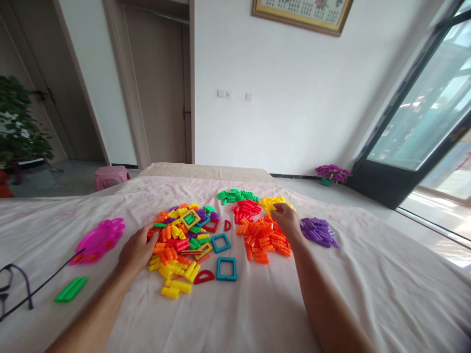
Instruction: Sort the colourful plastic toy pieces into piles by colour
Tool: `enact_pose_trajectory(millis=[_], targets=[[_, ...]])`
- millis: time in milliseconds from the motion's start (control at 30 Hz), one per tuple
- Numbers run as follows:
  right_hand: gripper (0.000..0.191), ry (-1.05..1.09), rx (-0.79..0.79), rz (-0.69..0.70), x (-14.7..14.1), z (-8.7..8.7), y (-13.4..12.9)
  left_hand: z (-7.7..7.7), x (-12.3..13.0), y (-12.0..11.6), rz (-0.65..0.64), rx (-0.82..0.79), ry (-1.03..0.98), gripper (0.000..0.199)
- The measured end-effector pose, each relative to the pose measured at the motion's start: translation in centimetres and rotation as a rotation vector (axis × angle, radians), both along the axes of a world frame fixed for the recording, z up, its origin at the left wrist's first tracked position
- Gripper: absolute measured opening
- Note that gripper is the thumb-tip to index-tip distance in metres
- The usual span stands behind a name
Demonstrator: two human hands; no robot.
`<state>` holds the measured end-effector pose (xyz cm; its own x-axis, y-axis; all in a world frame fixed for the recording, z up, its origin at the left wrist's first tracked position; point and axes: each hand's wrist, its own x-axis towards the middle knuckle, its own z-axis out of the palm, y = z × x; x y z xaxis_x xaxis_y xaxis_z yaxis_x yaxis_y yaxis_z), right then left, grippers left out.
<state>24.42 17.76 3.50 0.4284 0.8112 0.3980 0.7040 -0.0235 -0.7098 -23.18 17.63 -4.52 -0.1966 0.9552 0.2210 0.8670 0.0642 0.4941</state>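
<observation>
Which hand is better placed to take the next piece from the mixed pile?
Probably the left hand: it is at the edge of the mixed pile, while the right hand is away at the yellow pile.

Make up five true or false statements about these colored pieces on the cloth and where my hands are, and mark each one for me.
1. The right hand is at the yellow pile. True.
2. The purple pile lies to the left of the orange pile. False: it lies to the right of it.
3. The left hand is at the left edge of the mixed heap. True.
4. The red pile is nearer to you than the orange pile. False: it lies beyond the orange pile.
5. The pink tray lies to the left of the mixed heap. True.
</observation>
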Motion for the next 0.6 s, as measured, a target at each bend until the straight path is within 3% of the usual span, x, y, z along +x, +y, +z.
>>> enact_pose_trajectory(millis=[133,267,400,600], targets=[[0.052,0.213,0.118,-0.008,1.9,-1.4,0.8,-0.1,-0.1,0.0,-0.002,0.012,0.001,0.048],[0.041,0.198,0.102,0.025,0.8,-1.6,0.7,-0.1,0.0,0.0,0.013,0.013,0.018,0.049],[0.028,0.046,0.097,0.189,-4.0,-1.1,-0.1,0.1,0.1,-0.2,0.010,0.020,0.019,0.049],[0.022,-0.192,0.066,0.712,-13.3,-1.6,-3.6,0.4,0.3,-0.4,0.032,0.014,0.026,0.048]])
